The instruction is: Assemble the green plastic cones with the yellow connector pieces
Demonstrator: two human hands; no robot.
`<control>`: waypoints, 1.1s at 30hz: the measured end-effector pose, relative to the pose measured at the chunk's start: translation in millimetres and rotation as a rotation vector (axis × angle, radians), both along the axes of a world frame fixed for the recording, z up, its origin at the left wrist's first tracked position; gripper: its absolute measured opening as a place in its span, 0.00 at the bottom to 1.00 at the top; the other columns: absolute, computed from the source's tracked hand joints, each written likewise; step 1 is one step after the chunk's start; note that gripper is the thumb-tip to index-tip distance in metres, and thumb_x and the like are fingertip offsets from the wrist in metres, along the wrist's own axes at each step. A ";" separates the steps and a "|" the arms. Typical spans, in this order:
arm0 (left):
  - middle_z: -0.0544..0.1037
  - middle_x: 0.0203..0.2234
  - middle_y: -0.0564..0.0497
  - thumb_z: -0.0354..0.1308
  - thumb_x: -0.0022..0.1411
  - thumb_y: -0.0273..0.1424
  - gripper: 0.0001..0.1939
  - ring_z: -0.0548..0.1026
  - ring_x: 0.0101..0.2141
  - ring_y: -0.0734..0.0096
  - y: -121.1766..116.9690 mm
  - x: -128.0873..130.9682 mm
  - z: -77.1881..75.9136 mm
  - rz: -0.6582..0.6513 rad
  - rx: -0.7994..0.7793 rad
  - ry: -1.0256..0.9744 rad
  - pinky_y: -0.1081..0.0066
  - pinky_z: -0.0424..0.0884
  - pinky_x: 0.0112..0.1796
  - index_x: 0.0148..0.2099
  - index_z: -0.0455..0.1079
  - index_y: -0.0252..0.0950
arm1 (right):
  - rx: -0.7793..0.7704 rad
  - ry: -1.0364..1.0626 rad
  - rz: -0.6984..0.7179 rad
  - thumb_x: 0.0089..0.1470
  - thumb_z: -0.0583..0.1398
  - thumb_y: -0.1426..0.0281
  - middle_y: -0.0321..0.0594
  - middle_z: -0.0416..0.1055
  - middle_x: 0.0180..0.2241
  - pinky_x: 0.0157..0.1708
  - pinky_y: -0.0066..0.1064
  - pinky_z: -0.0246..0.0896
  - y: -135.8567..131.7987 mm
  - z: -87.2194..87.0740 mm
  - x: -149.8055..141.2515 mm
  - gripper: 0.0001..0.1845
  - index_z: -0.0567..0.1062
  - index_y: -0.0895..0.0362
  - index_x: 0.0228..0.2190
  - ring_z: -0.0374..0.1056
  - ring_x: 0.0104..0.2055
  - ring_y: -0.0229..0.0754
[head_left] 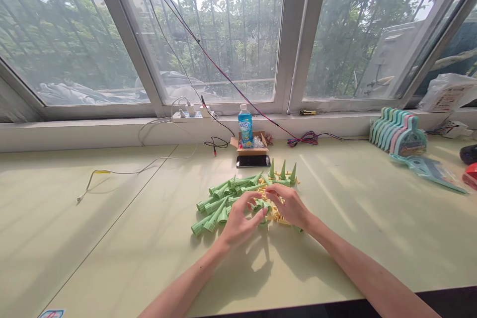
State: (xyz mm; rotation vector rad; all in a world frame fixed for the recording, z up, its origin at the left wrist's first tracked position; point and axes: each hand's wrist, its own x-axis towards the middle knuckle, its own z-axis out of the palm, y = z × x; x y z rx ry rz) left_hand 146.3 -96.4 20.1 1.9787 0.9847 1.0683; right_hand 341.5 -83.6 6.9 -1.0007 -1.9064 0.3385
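Note:
Both my hands are over a heap of green plastic cones (215, 205) and small yellow plastic pieces (278, 216). My left hand (242, 218) is on the right side of the cones, thumb and fingers apart, with green parts showing in the gap. Close by, my right hand (288, 204) has its fingers bent together above the yellow pieces; whatever is at its fingertips is hidden. Just behind it, three green cones (283, 171) point upward among the yellow pieces. Most cones lie on their sides to the left, their wide ends toward me.
Behind the heap lie a phone (253, 161) and a small cardboard box (257, 151) with a blue bottle (245, 126). A coiled cable (307, 138) and a row of pastel plastic boards (398, 131) are to the right. A thin cable (128, 173) crosses the left tabletop.

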 end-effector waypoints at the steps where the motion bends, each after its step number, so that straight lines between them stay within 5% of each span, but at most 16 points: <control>1: 0.77 0.44 0.47 0.59 0.63 0.37 0.13 0.73 0.38 0.66 0.3 -0.3 -0.5 0.010 0.001 0.010 0.66 0.71 0.40 0.49 0.71 0.39 | 0.009 0.008 -0.012 0.66 0.53 0.69 0.40 0.76 0.33 0.32 0.32 0.67 0.5 -0.7 0.5 0.09 0.73 0.55 0.37 0.71 0.32 0.41; 9: 0.70 0.27 0.54 0.60 0.62 0.35 0.07 0.64 0.25 0.74 1.5 -0.2 -4.3 -0.016 0.049 0.173 0.72 0.62 0.28 0.38 0.71 0.37 | 0.027 0.082 -0.092 0.67 0.53 0.66 0.41 0.76 0.33 0.33 0.31 0.68 3.2 -2.0 2.5 0.10 0.73 0.55 0.36 0.71 0.32 0.41; 22: 0.71 0.25 0.52 0.55 0.66 0.36 0.12 0.63 0.23 0.74 -0.5 0.9 -4.2 -0.116 0.005 0.189 0.74 0.62 0.24 0.33 0.71 0.36 | 0.047 0.089 -0.103 0.66 0.54 0.66 0.41 0.77 0.34 0.33 0.32 0.69 3.3 -3.4 2.3 0.10 0.73 0.55 0.37 0.72 0.34 0.42; 33: 0.73 0.30 0.51 0.57 0.65 0.46 0.18 0.70 0.25 0.74 6.2 -1.6 1.9 0.071 -0.243 -0.225 0.76 0.59 0.22 0.43 0.71 0.36 | 0.034 0.109 -0.057 0.66 0.54 0.67 0.41 0.75 0.33 0.28 0.30 0.67 -1.7 3.5 -0.1 0.09 0.73 0.54 0.36 0.70 0.32 0.41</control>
